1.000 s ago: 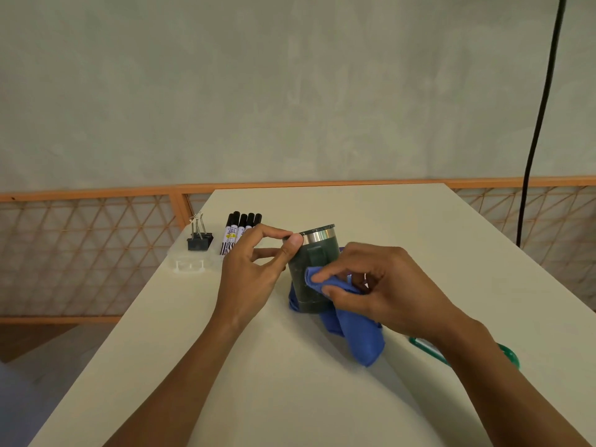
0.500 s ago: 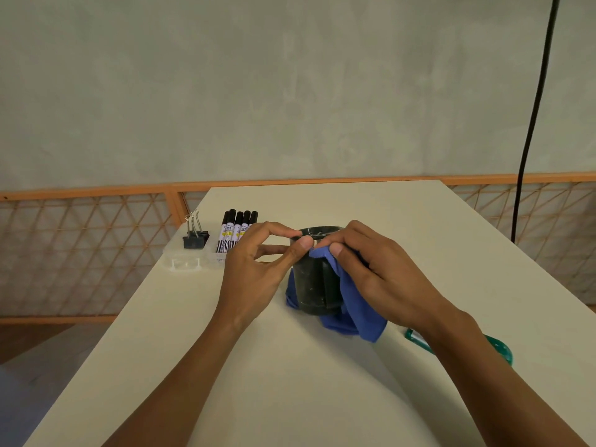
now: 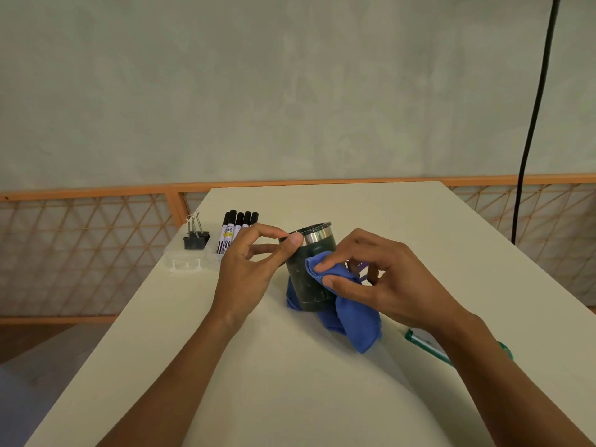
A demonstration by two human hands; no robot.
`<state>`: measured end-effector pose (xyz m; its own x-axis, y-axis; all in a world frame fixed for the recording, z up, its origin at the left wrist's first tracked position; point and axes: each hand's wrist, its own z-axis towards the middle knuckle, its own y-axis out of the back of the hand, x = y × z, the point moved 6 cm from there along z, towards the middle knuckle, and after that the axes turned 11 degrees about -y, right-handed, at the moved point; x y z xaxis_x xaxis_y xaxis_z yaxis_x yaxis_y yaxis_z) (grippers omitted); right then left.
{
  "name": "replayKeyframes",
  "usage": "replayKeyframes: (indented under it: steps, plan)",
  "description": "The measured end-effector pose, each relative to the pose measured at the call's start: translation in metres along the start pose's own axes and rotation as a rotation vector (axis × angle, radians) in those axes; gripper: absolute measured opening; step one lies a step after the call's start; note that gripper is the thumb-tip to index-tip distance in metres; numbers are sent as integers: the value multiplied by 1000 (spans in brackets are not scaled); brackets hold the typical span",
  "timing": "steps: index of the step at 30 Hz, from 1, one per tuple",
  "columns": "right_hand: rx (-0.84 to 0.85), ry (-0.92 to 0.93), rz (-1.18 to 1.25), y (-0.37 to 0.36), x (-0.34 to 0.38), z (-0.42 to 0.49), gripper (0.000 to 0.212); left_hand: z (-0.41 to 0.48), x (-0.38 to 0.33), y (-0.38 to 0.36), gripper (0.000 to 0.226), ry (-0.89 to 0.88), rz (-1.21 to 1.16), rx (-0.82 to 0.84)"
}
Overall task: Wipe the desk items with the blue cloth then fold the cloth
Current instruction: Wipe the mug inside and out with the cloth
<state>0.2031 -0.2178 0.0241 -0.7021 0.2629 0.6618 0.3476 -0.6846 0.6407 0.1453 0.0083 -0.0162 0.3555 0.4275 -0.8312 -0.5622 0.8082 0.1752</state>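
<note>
A dark green tumbler (image 3: 308,279) with a steel rim stands upright near the middle of the white desk (image 3: 290,366). My left hand (image 3: 251,266) pinches its rim on the left side with thumb and forefinger. My right hand (image 3: 383,279) holds the blue cloth (image 3: 351,314) and presses it against the tumbler's front wall. The cloth's loose end hangs down onto the desk to the right of the cup, and part of it lies under the base.
At the desk's left edge a clear plastic tray (image 3: 185,261) holds several black markers (image 3: 233,230) and a black binder clip (image 3: 195,238). A green-handled tool (image 3: 429,345) lies under my right forearm. A black cable (image 3: 532,124) hangs at the right.
My right hand slid the cloth from the tumbler's rim down to its side wall. The left hand kept its pinch on the rim.
</note>
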Motion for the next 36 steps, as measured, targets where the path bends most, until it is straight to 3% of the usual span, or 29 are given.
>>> replayKeyframes:
  steps: [6, 9, 14, 24, 28, 36]
  plan:
    - [26, -1, 7, 7, -7, -1, 22, 0, 6, -8, 39, 110, -186, 18]
    - [14, -21, -13, 7, -14, -1, 23, 2, 11, -4, 45, 133, -165, 11]
    - [-68, -45, -23, 4, -22, 1, 20, 5, 16, 8, 31, 138, -128, -19]
    - [-250, -147, 109, -3, -35, 1, 16, 5, 20, 13, 31, 177, -73, 68]
    - [-322, -180, 21, -9, -44, 0, 21, 2, 16, 13, 26, 176, -13, 104]
    - [-490, -97, -196, -20, -39, -4, 23, -1, 9, 17, 37, 165, 58, 111]
